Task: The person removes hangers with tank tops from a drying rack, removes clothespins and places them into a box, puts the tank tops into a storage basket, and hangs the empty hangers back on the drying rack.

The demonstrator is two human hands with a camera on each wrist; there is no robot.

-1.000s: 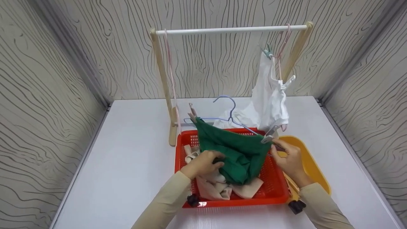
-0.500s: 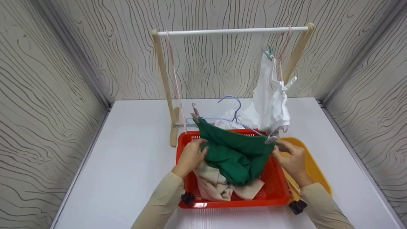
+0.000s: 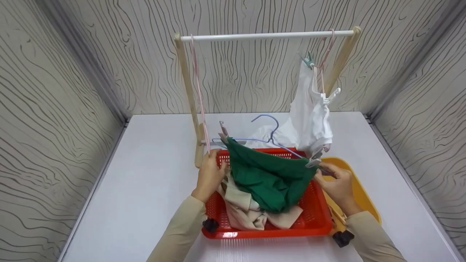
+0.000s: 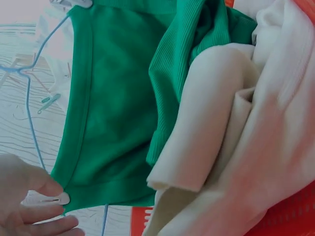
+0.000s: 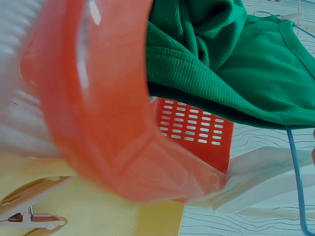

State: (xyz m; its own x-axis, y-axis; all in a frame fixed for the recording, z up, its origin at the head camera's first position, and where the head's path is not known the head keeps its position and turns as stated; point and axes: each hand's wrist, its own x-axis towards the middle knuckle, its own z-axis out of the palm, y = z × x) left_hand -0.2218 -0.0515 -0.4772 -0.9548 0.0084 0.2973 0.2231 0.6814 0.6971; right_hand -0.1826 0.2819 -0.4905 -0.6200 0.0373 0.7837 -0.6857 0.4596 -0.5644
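A green garment (image 3: 269, 169) with ribbed edging hangs from a blue wire hanger (image 3: 271, 136), pinned by a pinkish clothespin (image 3: 223, 131) at its left corner and a grey clothespin (image 3: 315, 158) at its right. It droops over the red basket (image 3: 267, 233), where cream garments (image 3: 244, 207) lie. My right hand (image 3: 336, 182) pinches the garment's right corner just below the grey clothespin; the right wrist view barely shows a fingertip. By the basket's left rim is my left hand (image 3: 211, 174), its thumb and fingers (image 4: 44, 216) apart, near the left clothespin and holding nothing.
Behind stands a wooden rack with a white rod (image 3: 255, 36). White clothing (image 3: 309, 116) hangs on a pink hanger at its right; a second pink hanger (image 3: 199, 94) hangs left. A yellow tray (image 3: 364, 193) with clothespins (image 5: 29, 201) sits right of the basket.
My left hand has moved left and up from the middle of the green garment to the basket's left rim. The hanger and garment have sunk slightly; my right hand keeps its place at the corner.
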